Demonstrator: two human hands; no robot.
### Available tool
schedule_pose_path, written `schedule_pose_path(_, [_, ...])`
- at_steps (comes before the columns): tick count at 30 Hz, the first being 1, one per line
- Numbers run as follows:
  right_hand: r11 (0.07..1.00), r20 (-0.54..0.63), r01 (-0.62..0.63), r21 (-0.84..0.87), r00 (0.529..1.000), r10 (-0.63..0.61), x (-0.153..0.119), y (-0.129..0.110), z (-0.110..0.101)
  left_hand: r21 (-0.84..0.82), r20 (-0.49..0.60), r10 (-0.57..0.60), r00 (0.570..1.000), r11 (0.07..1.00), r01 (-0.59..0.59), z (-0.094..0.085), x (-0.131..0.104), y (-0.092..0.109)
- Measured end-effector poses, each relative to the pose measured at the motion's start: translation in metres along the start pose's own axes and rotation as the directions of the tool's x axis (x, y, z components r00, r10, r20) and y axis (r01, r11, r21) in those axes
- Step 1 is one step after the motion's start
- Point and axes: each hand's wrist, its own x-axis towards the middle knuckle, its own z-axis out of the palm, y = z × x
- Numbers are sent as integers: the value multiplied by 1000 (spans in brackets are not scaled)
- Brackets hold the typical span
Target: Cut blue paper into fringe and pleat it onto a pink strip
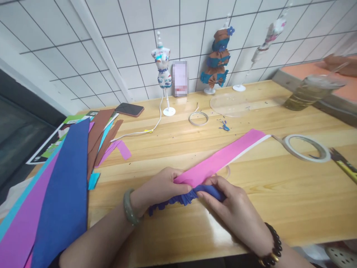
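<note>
Evidently both hands were busy with the same piece of work, near the front edge of the wooden table (279, 208). The left hand (163, 186), a green bangle (128, 208) at its wrist, was closed, its thumb laid forward over the near end of a pink strip (225, 158) where blue met it. The right hand (232, 201), wearing a dark beaded bracelet (276, 240), had thumb and forefinger drawn together in a pinch on a blue strip (212, 191); I couldn't tell how its other fingers lay. That blue length ran along the pink strip's near end, crimped into ruffles beneath the left hand and smoother in the right one's grip.

The pink strip slanted away over the table, a white band along its right edge, and from its far end a thin tail led to a tape roll (327, 153). Just beside the roll lay a black-and-yellow tool (346, 165). Over on the left were overlapping strips, with a broad blue sheet (67, 178) uppermost beside brown pieces (102, 128). Behind, near the tiled wall, stood a patterned dress form (162, 65) and another dressed in brown and teal ruffles (219, 61).
</note>
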Motion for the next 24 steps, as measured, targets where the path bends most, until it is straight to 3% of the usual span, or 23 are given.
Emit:
schedule_pose_path(4, [995,24,-35,99,999,32,-5,4,-2,-9,31,-27,999,1000,27,-6,3,1])
schedule_pose_path(8, [989,8,-6,150,1000,5,-6,6,0,-51,115,10,993,999,-4,-8,8,14])
schedule_pose_path(12, [986,-11,17,166,1000,-15,-5,6,1,-40,180,107,978,994,-101,-3,13,30])
schedule_pose_path(15, [987,-20,21,161,1000,-18,-4,7,3,44,167,108,980,992,-116,0,18,32])
schedule_pose_path(24, [992,-33,58,109,998,-54,-6,13,7,122,84,-38,996,992,28,-9,21,21])
